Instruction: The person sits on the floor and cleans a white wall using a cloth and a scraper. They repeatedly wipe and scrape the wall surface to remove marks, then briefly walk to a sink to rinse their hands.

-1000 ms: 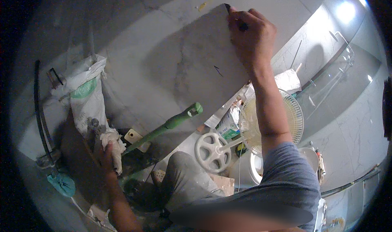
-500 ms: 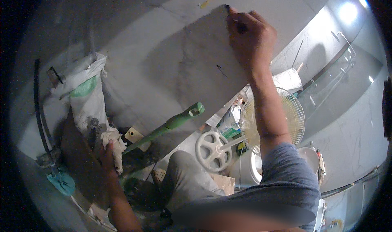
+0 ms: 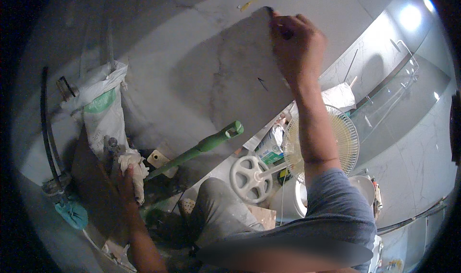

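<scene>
My right hand [image 3: 298,44] is raised against the grey-veined marble-look panel [image 3: 192,66], its fingers closed. A small dark tip pokes out beyond the fingertips at the panel; what it belongs to is hidden in the grip. Low on the left, my left hand [image 3: 126,186] is closed on a crumpled off-white rag [image 3: 133,165]. Close by that rag, a green pole [image 3: 201,145] with a notched end slants up to the right. A small yellow piece [image 3: 246,5] is on the panel near my right fingertips, and a short dark mark [image 3: 262,83] shows lower down.
A white sack with a green patch [image 3: 103,107] stands at the left, beside a black hose [image 3: 45,114] and a teal cloth [image 3: 72,215]. Right of my knee are a fan [image 3: 348,138] with a white round base [image 3: 249,177] and a white bucket [image 3: 290,198].
The view has shifted very slightly. Both hands keep nearly the same places, the right at the panel and the left on the rag.
</scene>
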`<state>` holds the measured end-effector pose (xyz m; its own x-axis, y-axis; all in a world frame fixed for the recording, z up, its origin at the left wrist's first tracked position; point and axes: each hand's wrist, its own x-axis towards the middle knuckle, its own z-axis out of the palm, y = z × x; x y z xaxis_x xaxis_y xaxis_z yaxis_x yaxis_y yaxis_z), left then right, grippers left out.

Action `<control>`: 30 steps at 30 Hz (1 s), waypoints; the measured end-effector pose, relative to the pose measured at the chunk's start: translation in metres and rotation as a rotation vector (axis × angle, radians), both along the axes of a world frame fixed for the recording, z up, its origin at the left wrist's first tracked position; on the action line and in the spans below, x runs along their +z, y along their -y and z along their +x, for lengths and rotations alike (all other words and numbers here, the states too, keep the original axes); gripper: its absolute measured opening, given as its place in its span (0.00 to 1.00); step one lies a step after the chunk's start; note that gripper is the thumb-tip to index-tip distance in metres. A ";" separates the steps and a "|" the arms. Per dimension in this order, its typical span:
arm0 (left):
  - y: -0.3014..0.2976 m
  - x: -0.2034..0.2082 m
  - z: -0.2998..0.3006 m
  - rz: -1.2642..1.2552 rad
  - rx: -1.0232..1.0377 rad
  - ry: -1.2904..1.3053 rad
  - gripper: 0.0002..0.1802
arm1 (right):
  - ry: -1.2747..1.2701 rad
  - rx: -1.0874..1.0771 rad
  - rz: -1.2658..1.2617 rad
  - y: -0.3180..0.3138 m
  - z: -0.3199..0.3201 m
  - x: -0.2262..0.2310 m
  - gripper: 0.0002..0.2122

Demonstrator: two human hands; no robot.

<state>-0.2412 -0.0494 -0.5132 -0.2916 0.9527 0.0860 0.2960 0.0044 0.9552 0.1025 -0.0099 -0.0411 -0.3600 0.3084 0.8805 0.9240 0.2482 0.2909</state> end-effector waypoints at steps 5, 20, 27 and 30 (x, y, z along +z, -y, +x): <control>0.000 0.000 0.004 0.005 -0.011 0.006 0.37 | 0.154 -0.001 -0.151 -0.028 -0.002 -0.042 0.05; -0.005 -0.003 0.002 0.015 -0.022 0.003 0.37 | -0.024 -0.077 0.035 0.017 0.004 0.011 0.06; -0.005 -0.005 0.001 0.018 -0.028 0.005 0.37 | 0.000 -0.123 -0.026 0.030 0.011 0.025 0.05; -0.006 -0.006 0.000 0.019 -0.024 0.006 0.37 | 0.009 -0.136 -0.027 0.032 0.011 0.026 0.05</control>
